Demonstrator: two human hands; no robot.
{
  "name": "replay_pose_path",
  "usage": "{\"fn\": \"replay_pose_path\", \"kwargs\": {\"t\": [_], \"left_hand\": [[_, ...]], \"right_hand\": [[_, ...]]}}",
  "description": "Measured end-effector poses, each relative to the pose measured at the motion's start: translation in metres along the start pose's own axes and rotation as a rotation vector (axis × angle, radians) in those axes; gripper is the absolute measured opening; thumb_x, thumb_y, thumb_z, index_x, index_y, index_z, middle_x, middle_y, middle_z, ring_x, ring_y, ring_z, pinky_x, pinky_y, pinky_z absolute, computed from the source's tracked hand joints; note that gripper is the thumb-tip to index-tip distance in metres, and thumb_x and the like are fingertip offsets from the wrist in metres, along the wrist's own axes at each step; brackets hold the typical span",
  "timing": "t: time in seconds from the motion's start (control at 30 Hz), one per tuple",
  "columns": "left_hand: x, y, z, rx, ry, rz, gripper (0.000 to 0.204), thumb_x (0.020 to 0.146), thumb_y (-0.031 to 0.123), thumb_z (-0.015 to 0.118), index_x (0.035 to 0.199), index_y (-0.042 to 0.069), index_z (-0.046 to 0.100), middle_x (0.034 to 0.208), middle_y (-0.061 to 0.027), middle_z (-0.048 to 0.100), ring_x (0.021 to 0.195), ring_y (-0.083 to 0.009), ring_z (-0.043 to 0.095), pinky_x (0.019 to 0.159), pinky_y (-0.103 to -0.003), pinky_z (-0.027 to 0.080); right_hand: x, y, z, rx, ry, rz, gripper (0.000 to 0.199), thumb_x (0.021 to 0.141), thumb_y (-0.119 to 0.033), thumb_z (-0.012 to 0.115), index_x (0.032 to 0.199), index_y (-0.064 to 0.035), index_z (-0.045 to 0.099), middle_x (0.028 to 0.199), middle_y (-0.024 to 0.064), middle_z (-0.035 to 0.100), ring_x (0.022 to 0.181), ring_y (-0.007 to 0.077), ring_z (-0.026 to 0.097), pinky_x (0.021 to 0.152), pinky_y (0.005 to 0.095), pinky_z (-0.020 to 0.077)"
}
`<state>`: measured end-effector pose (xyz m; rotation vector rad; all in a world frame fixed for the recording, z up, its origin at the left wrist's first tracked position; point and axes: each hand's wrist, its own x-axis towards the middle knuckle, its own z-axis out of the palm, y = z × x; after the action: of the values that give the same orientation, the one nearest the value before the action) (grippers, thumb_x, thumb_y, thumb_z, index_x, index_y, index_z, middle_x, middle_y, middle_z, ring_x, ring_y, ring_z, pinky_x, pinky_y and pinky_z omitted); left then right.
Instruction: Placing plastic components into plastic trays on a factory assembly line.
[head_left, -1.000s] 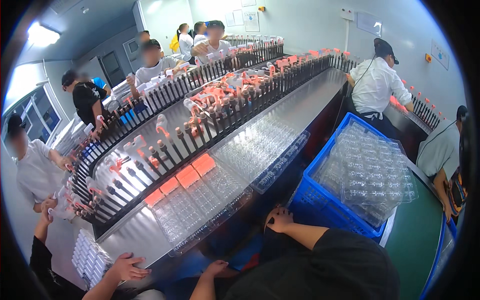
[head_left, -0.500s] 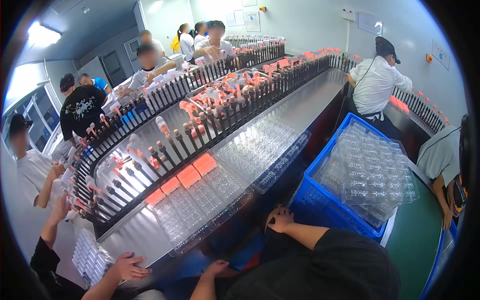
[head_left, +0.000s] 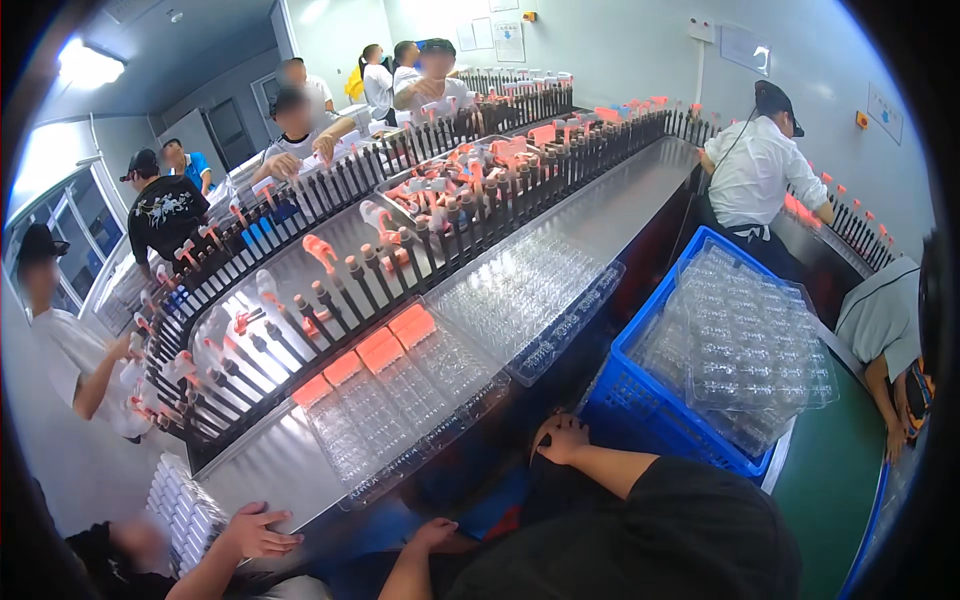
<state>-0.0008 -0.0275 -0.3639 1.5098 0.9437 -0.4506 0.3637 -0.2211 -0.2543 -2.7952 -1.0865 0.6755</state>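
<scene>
My right hand [head_left: 563,438] rests on my dark-clothed leg, fingers spread and bent over it, with nothing seen in them. Low in the middle, my left hand [head_left: 432,535] lies near my lap, its fingers loosely stretched and partly out of sight. Beyond my hands, clear plastic blister trays [head_left: 410,425] lie on the steel bench edge, with pink-orange blocks [head_left: 380,350] along their far side. A second clear tray stack [head_left: 520,295] lies farther right. Nearest my right hand stands a blue crate [head_left: 640,405] heaped with clear trays [head_left: 752,330].
A looped line of black posts [head_left: 460,225] carries pink and white parts around a steel worktop [head_left: 240,410]. Several co-workers stand along it. At lower left are a co-worker's spread hand [head_left: 262,530] and a white ridged tray [head_left: 185,515]. A green surface [head_left: 850,480] lies right.
Parts on the posts have shifted along the line. The lower-left co-worker's raised arm has dropped away and their head now shows there. My two hands have stayed put.
</scene>
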Motion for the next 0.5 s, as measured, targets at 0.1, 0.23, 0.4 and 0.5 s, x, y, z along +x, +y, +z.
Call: {"fn": "replay_pose_path", "kwargs": {"t": [0.1,0.23,0.4,0.5], "left_hand": [[-0.003,0.012,0.003,-0.009,0.028,-0.028,0.036,0.093,0.039,0.067,0.104,0.004,0.069,0.087,-0.005,0.068,0.078,-0.0157,0.063,0.073,-0.031,0.052],[0.001,0.003,0.001,0.005,0.027,-0.033,0.036,0.093,0.039,0.068,0.102,0.005,0.069,0.084,-0.0034,0.067,0.075,-0.0148,0.062,0.07,-0.03,0.051],[0.003,-0.002,0.002,0.012,0.045,-0.014,0.035,0.092,0.04,0.068,0.102,0.006,0.07,0.083,-0.0027,0.067,0.074,-0.0138,0.062,0.069,-0.03,0.051],[0.001,0.004,0.002,0.025,0.017,-0.016,0.035,0.092,0.04,0.068,0.102,0.006,0.07,0.084,-0.0031,0.067,0.076,-0.014,0.063,0.071,-0.03,0.051]], "right_hand": [[0.001,0.006,0.002,-0.004,0.003,0.006,0.072,0.082,-0.059,0.063,0.142,-0.0221,0.051,0.155,0.0208,0.03,0.143,0.0456,0.023,0.11,0.068,0.0242],[0.003,0.002,0.003,-0.014,0.02,-0.011,0.072,0.081,-0.06,0.063,0.141,-0.0224,0.052,0.154,0.0207,0.032,0.143,0.0457,0.024,0.109,0.0683,0.0249],[0.002,0.004,0.004,-0.007,0.015,-0.018,0.071,0.081,-0.061,0.064,0.141,-0.0228,0.053,0.155,0.0208,0.031,0.143,0.0461,0.023,0.109,0.0685,0.0253],[0.003,0.006,0.005,-0.008,0.015,-0.013,0.071,0.081,-0.061,0.064,0.14,-0.0231,0.053,0.155,0.0212,0.031,0.144,0.0465,0.022,0.109,0.0687,0.025]]}}
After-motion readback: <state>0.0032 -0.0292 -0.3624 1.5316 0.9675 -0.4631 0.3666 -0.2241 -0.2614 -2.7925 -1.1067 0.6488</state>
